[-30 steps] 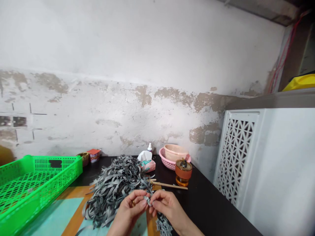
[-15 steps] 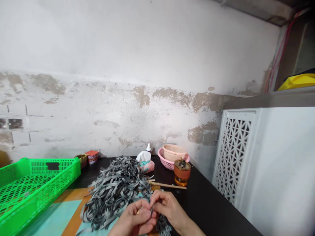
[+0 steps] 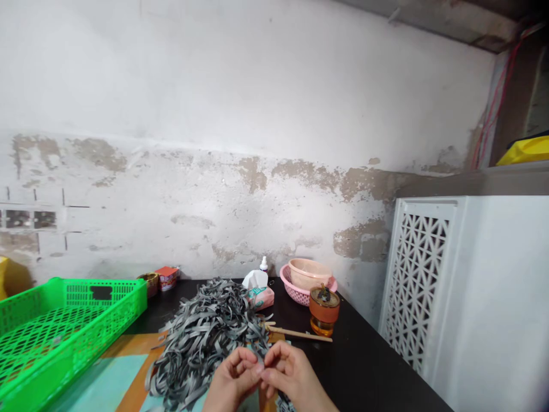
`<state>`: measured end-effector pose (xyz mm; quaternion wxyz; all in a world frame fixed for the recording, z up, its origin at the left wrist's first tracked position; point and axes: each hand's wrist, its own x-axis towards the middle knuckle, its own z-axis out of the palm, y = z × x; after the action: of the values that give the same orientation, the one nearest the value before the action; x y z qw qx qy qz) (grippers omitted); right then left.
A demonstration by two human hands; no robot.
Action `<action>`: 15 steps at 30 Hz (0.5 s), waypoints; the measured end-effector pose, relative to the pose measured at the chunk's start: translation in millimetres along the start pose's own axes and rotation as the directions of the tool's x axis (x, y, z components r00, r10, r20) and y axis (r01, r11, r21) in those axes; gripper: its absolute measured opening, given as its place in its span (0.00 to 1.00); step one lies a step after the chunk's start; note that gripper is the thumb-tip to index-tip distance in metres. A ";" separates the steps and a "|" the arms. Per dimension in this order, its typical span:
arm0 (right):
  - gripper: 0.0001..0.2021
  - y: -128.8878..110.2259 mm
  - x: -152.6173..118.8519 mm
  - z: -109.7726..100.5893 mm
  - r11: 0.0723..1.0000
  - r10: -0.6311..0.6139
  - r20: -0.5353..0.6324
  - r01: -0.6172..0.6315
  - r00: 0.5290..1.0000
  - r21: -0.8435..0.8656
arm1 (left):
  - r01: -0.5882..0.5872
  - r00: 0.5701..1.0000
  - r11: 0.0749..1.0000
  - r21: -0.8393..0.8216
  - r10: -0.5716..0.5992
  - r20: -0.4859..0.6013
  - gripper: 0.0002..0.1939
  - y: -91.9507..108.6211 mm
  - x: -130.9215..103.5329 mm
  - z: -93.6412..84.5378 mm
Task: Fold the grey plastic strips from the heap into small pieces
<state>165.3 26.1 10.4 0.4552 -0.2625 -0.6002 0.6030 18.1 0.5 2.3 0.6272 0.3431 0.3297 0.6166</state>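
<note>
Limp, flat grey strips (image 3: 201,337) are curling in a tangled heap beyond the left hand (image 3: 238,375). Its fingers and the right hand's (image 3: 285,375) are bending narrowly together; whether they are gripping anything, I cannot tell. A slim rod (image 3: 302,335) is lying near an amber, see-through jar (image 3: 325,313); leftward, a latticed green crate (image 3: 103,332) is standing.
</note>
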 end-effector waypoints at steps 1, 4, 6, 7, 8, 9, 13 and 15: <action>0.20 0.2 0.8 -0.6 1.000 0.012 0.004 -0.012 1.000 0.015 | -0.005 1.000 1.000 0.005 0.005 0.014 0.16 -1.4 1.8 -2.1; 0.20 1.1 3.0 -3.1 0.997 0.013 0.027 -0.015 1.000 0.074 | -0.007 0.997 1.000 -0.010 0.007 0.083 0.15 -1.2 3.7 -3.8; 0.20 3.4 4.0 -4.0 0.991 0.013 0.038 -0.018 0.999 0.133 | -0.006 0.993 1.000 -0.010 0.007 0.116 0.17 2.0 1.6 -1.3; 0.21 4.8 4.2 -4.1 0.987 0.014 0.039 -0.020 0.999 0.160 | -0.005 0.992 1.000 0.003 0.005 0.127 0.19 4.1 -0.3 0.9; 0.21 6.0 4.2 -3.9 0.983 0.015 0.035 -0.022 0.999 0.181 | -0.007 0.990 1.000 0.026 0.004 0.142 0.19 6.6 -2.5 3.5; 0.22 6.7 4.0 -3.6 0.980 0.020 0.032 -0.026 0.999 0.196 | -0.010 0.987 0.998 0.056 0.001 0.163 0.18 9.5 -5.0 6.4; 0.22 0.8 2.3 -4.2 0.974 0.039 0.047 -0.049 0.998 0.219 | -0.042 0.970 0.986 0.160 0.002 0.244 0.12 25.1 -13.3 18.2; 0.21 -5.8 2.9 -7.4 0.968 0.027 0.045 -0.038 0.999 0.249 | -0.077 0.972 0.975 0.208 0.028 0.231 0.11 33.7 -15.6 22.7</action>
<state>171.7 31.4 15.6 0.4623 -0.2004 -0.5244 0.6864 18.3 -15.5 42.8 0.6032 0.4860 0.3117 0.5504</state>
